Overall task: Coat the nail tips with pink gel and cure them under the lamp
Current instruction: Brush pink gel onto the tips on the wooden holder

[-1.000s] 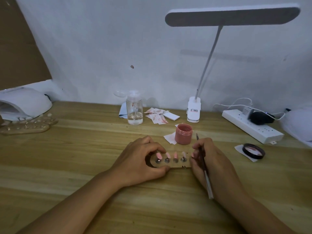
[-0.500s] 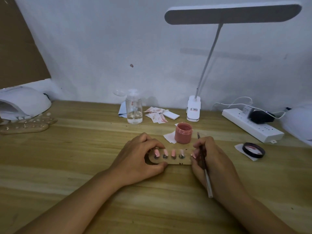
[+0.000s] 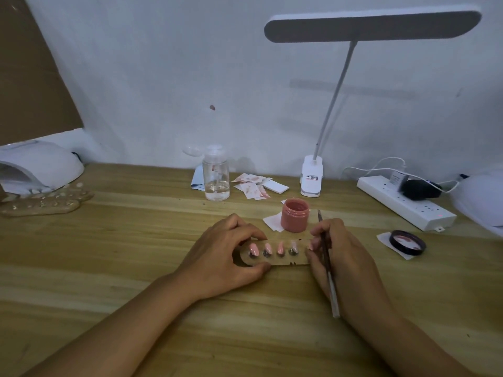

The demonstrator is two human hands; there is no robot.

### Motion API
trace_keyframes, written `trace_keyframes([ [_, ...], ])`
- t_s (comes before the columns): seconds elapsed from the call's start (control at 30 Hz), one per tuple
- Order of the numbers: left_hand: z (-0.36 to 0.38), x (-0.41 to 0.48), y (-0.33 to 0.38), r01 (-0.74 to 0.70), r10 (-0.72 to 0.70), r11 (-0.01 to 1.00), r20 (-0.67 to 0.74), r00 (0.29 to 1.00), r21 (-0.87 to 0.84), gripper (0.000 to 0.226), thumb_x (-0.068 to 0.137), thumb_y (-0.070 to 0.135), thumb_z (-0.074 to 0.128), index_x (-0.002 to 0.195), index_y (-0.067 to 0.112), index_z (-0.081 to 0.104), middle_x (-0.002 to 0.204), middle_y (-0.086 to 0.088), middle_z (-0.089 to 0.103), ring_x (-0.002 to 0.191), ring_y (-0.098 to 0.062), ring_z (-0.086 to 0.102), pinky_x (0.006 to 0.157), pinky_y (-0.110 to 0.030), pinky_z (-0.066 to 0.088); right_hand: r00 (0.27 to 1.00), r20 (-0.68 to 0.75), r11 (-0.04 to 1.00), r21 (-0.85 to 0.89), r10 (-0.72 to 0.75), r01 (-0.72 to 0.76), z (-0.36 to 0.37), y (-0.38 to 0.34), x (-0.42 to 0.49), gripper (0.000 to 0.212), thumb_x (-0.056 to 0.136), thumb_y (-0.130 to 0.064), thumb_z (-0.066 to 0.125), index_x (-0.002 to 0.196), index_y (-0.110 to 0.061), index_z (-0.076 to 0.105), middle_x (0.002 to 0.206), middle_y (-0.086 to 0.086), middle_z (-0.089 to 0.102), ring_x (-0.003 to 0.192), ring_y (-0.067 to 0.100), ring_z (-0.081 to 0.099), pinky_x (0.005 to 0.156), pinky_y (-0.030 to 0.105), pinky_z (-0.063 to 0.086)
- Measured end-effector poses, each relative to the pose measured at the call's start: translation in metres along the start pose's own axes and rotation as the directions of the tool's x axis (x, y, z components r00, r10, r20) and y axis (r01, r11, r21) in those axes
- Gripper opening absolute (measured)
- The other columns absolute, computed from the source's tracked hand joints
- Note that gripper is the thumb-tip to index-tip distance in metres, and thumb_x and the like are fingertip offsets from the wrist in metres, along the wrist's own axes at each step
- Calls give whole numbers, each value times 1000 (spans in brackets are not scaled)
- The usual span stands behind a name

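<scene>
A small wooden holder [image 3: 283, 261] lies on the table in front of me with several pink-coated nail tips [image 3: 268, 248] standing on it in a row. My left hand [image 3: 226, 261] grips the holder's left end between fingers and thumb. My right hand [image 3: 343, 261] touches the holder's right end and holds a thin brush [image 3: 328, 263], its tip pointing away from me. An open jar of pink gel [image 3: 295, 214] stands just behind the holder. The white curing lamp [image 3: 38, 165] sits at the far left.
Two more wooden holders [image 3: 40, 206] with tips lie before the curing lamp. A clear pump bottle [image 3: 216, 176], stained paper wipes [image 3: 251, 186], a desk lamp base [image 3: 311, 176], a power strip [image 3: 405, 204] and the jar's black lid [image 3: 407, 242] stand around the back and right.
The holder and both hands have shifted slightly left and away from me; both grips are unchanged.
</scene>
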State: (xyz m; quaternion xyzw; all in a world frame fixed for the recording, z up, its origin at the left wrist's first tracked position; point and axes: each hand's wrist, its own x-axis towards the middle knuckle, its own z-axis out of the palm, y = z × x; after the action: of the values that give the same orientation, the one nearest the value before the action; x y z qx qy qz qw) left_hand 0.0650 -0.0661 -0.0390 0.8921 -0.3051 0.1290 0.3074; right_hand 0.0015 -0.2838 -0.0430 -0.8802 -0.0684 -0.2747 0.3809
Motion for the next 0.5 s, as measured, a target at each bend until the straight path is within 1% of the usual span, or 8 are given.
trace_keyframes([
  [0.07,0,0,0,4,-4,1000,0,1000,2,54,65,67,61,112,40,65,99,20,51,92,0,55,78,-24,48,1000,5,1000,1,-9,9,-1,-3,-1,16,93,-33,43,105,-30,52,92,-3,61,83,20,61,75,49,52],
  [0.1,0,0,0,7,-7,1000,-1,1000,0,53,65,67,61,111,41,65,99,21,51,92,0,55,78,-23,48,1000,7,1000,-2,-12,12,-1,-4,-1,17,92,-33,42,105,-29,52,92,-4,61,83,20,60,75,49,52],
  [0.17,0,0,0,10,-11,1000,-10,1000,-13,51,66,65,63,110,40,65,99,19,51,92,-1,55,77,-22,48,999,-5,998,-50,-35,35,-1,-3,0,15,92,-24,51,103,-34,50,90,-7,59,81,15,59,72,44,53],
  [0.23,0,0,0,9,-9,1000,-12,1000,-16,48,66,62,67,109,39,65,99,18,52,92,-1,56,77,-22,48,997,-6,984,-164,-71,69,-1,0,3,41,87,-11,61,98,-45,40,85,-15,54,78,8,57,67,36,52],
  [0.27,1,0,0,9,-9,1000,-9,1000,-13,46,67,60,69,109,39,65,99,18,53,92,-2,56,76,-22,47,997,3,976,-205,-74,73,-1,1,4,51,85,-8,64,96,-48,35,83,-17,52,78,6,56,66,34,52],
  [0.3,0,1,0,10,-11,1000,-7,1000,-11,45,68,58,70,108,40,65,99,18,52,92,-2,55,76,-22,47,998,9,971,-231,-65,66,-1,0,5,55,83,-7,66,96,-49,33,83,-18,51,78,4,55,65,33,52],
  [0.43,0,1,-1,20,-20,1000,6,1000,-19,46,67,60,69,108,40,65,99,19,52,92,-1,55,75,-21,46,998,14,965,-256,-57,59,-1,3,6,54,86,-9,65,99,-52,35,86,-20,50,80,2,54,65,30,52],
  [0.5,1,1,-1,18,-17,1000,12,1000,-16,49,66,64,65,108,39,66,99,19,52,92,-1,55,77,-22,45,999,22,970,-240,-43,47,0,4,5,48,88,-9,61,96,-49,36,91,-20,51,80,5,55,66,32,52],
])
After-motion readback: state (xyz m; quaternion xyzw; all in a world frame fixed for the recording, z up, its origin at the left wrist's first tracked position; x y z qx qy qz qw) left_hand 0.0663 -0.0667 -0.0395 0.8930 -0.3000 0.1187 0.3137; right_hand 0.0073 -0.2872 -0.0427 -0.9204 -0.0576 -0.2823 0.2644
